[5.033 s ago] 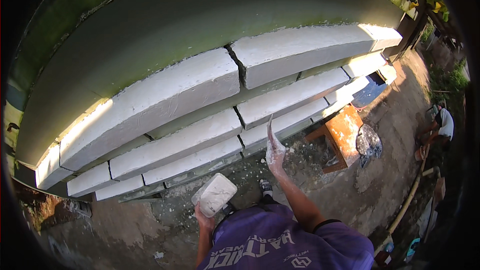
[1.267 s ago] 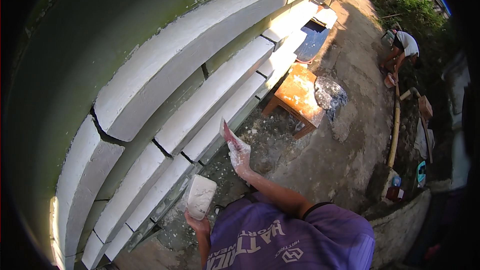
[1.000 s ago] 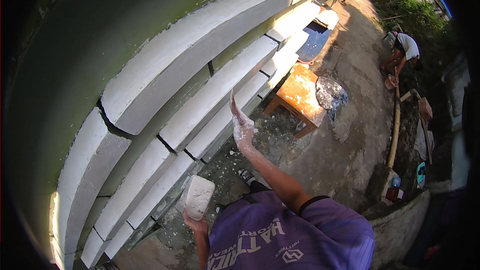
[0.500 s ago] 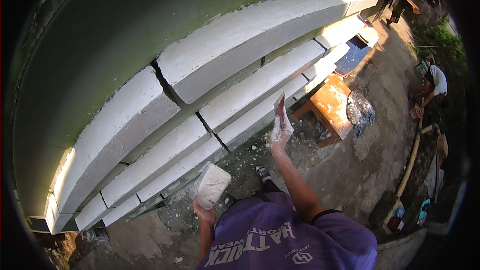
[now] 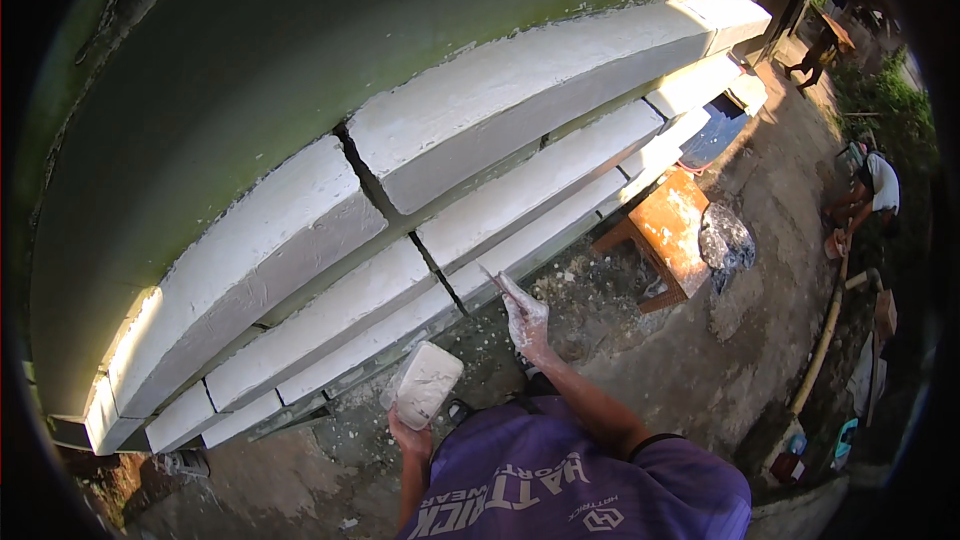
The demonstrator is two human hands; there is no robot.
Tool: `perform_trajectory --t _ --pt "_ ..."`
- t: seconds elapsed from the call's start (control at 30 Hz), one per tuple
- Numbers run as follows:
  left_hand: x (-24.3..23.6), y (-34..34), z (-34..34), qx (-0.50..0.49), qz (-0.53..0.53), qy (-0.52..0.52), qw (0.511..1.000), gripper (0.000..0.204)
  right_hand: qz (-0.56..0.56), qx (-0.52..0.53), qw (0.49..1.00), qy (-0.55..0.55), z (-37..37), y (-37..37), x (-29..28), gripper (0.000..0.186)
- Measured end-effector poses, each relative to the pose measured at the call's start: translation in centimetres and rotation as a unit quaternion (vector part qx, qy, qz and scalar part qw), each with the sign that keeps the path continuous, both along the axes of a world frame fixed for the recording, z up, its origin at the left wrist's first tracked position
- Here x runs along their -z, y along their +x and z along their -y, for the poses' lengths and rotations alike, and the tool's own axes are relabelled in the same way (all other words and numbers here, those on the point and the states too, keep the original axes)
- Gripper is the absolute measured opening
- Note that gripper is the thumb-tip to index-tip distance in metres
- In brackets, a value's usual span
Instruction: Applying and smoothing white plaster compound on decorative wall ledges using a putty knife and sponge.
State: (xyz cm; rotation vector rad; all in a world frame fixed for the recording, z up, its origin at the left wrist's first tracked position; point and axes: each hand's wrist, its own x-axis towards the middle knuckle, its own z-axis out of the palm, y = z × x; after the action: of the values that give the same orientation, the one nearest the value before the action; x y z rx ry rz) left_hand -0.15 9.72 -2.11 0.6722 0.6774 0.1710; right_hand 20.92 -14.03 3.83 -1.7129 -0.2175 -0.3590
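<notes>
My left hand point(image 5: 410, 435) grips a pale rectangular tub of white paste point(image 5: 428, 380) below the stepped ledges, near the bottom middle. My right hand point(image 5: 525, 325), coated in white, is closed on a thin scraper point(image 5: 495, 278), pointing up and left toward the lowest white ledge point(image 5: 370, 350); contact is unclear. Above it run the middle white ledge point(image 5: 530, 185) and a thicker top ledge point(image 5: 530, 80), each split by dark cracks or gaps, along a green wall point(image 5: 240, 80).
An orange plastic table point(image 5: 668, 225) with a crumpled dark bag point(image 5: 727, 245) stands right. Behind are a blue container point(image 5: 712, 135), a bent-over person point(image 5: 880, 185) and a farther person point(image 5: 822, 52). A long pole point(image 5: 820, 350) lies along the path's right edge point(image 5: 845, 310).
The view has swung back leftward since a second ago. My right hand with the scraper has dropped lower and tilted left since half a second ago. The tub stays in my left hand.
</notes>
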Motion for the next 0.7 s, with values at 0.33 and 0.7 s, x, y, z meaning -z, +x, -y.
perform_trajectory --t 0.33,0.7 --pt "-0.7 1.1 0.8 -0.031 -0.007 0.012 0.999 0.054 0.094 0.384 0.919 0.003 15.7 17.0 -1.1 0.042" --pt "-0.5 1.0 3.3 -0.033 -0.029 0.007 0.999 0.054 0.093 0.228 0.968 -0.05 8.9 11.4 -0.5 0.05"
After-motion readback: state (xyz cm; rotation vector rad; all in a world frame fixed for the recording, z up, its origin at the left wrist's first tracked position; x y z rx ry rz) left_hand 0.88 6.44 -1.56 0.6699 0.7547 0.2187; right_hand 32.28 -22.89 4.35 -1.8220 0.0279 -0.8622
